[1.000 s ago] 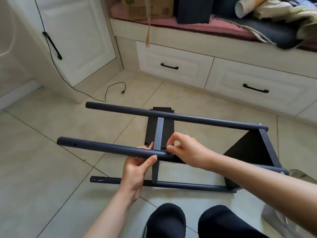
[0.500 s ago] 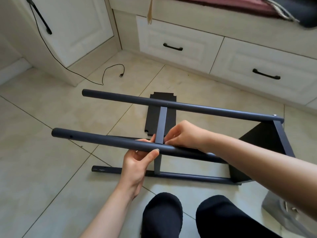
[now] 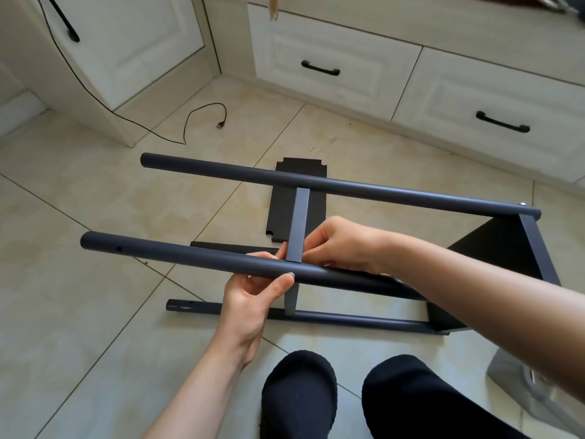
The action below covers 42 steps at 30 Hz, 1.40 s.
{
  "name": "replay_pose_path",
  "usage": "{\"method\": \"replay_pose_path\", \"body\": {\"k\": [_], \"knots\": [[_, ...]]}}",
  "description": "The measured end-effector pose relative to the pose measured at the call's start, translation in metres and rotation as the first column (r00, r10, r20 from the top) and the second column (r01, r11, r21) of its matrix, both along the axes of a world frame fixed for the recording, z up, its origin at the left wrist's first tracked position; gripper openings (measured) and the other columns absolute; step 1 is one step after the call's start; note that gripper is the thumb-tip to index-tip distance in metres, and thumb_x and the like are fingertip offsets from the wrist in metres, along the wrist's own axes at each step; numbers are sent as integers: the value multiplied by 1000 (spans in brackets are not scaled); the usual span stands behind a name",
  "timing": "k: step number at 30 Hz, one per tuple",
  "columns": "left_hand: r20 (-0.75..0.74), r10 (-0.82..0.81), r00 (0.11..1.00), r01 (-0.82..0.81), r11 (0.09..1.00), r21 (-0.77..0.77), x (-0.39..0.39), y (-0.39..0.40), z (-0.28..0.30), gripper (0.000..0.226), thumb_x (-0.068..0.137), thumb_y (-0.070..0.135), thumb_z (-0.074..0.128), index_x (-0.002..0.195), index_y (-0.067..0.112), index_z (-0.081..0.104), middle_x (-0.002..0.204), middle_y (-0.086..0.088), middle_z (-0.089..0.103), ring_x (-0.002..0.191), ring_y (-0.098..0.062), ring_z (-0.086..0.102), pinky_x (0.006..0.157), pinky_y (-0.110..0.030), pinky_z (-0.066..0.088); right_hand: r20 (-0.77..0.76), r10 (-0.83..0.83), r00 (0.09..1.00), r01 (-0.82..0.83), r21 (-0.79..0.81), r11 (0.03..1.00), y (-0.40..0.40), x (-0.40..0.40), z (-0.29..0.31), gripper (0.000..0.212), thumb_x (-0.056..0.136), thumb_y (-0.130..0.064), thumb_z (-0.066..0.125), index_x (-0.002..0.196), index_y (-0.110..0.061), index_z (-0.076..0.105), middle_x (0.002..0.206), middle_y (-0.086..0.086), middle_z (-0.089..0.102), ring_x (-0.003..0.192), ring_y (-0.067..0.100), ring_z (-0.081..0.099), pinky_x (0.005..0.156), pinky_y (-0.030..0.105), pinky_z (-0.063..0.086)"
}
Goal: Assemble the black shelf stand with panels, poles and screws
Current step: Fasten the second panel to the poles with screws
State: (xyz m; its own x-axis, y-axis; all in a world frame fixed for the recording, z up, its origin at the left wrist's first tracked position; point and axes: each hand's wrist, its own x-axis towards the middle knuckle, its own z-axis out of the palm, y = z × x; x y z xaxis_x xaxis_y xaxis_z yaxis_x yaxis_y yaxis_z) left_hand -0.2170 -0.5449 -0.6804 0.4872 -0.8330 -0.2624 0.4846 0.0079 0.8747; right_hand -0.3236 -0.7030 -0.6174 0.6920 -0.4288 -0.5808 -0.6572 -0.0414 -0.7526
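Observation:
The black shelf stand lies on its side on the tiled floor. Its near upper pole (image 3: 177,255) and far upper pole (image 3: 316,182) run left to right, and a lower pole (image 3: 348,318) lies on the floor. A black panel (image 3: 506,258) is fixed at the right end. A middle panel stands edge-on (image 3: 299,226) between the poles. My left hand (image 3: 253,296) grips the near upper pole from below. My right hand (image 3: 342,245) pinches at the joint of the middle panel and that pole; what it pinches is hidden. A loose black panel (image 3: 281,210) lies flat behind.
White drawers (image 3: 332,58) and a cabinet door (image 3: 126,42) stand at the back. A black cable (image 3: 202,115) trails over the floor at the left. My two black-socked feet (image 3: 297,391) are at the bottom. A grey plastic bag (image 3: 522,384) lies at the lower right.
The view has tilted further down, so the bench top has left the frame. Both hands stay at the same joint on the near pole, the right hand's fingers shifting slightly.

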Motion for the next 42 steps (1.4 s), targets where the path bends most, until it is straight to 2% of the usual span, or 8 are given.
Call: {"method": "replay_pose_path", "body": {"k": [10,13,15,17,20,28,32,42], "knots": [[-8,-7,1000,7,1000,14,0,0,2,58,58,23,85,107,7,58,94,2,74,98,-15,70,85,-21,53,102,-88,991,53,309,949,-9,-4,-14,14,92,-6,64,83,-6,75,79,8,70,69,14,65,70,23,56],[-16,-12,1000,13,1000,9,-1,0,2,53,61,17,86,105,8,57,93,2,74,100,-17,68,89,-23,53,33,-83,996,57,474,878,-16,-1,-21,26,95,-8,60,73,-11,73,78,9,68,70,19,65,76,31,57],[-16,-16,1000,16,1000,1,-1,-1,2,54,60,21,85,105,7,57,93,1,74,102,-18,68,90,-23,52,-3,-65,998,55,572,818,-19,1,-25,19,98,-11,56,86,-8,72,83,11,69,75,21,66,86,37,55],[-13,-20,1000,20,1000,-3,-1,-1,2,54,59,24,84,103,8,57,92,1,74,103,-18,68,90,-24,52,-17,-61,998,58,630,774,-21,2,-27,15,100,-12,52,103,-5,65,85,10,70,76,20,68,84,36,57],[-4,-27,1000,27,1000,-3,-1,-1,2,51,60,24,84,101,9,58,93,2,74,105,-19,67,93,-26,51,0,-74,997,53,689,723,-23,1,-28,15,94,-9,56,94,-6,70,84,10,71,75,20,70,78,35,59],[-5,-15,1000,15,1000,1,-1,-2,2,52,60,23,84,103,10,58,95,1,74,101,-17,69,88,-23,53,-55,28,998,12,620,785,-26,5,-24,18,101,-16,50,100,-5,65,83,6,69,78,17,68,86,41,58],[-5,-7,1000,7,1000,9,-2,-2,2,39,70,8,78,103,11,58,96,1,75,104,-19,69,88,-23,53,-87,51,995,10,594,804,-24,5,-27,21,101,-21,52,108,-4,62,86,7,66,82,18,64,89,42,57],[3,-17,1000,17,1000,0,-1,-1,4,46,65,15,84,103,10,59,96,0,75,103,-18,70,88,-24,53,-42,78,996,-43,537,843,-20,5,-25,27,102,-28,50,112,-8,66,87,5,62,76,14,61,76,32,55]]}}
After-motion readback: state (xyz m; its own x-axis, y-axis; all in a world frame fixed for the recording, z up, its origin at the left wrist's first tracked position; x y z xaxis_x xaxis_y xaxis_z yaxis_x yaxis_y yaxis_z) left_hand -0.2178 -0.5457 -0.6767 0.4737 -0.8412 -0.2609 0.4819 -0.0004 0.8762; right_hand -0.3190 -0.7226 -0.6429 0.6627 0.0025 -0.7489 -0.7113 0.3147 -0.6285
